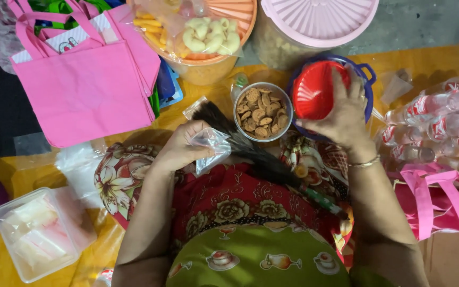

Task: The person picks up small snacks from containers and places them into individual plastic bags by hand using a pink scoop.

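My left hand (183,146) is closed around a small clear plastic bag (212,149) in front of my lap. My right hand (343,114) rests with spread fingers on a red lid (314,90) that sits on a blue-rimmed container (368,72). Between the hands stands a round tin of small brown biscuits (262,112). A dark feather duster (251,151) lies across my lap, under the left hand.
Pink cloth bags (86,85) lie at the upper left, more pink bags (442,199) at the right. An orange tub with bagged snacks (203,32) and a pink-lidded tub (320,18) stand behind. Several clear bottles (436,125) lie at right. A clear plastic box (41,231) sits lower left.
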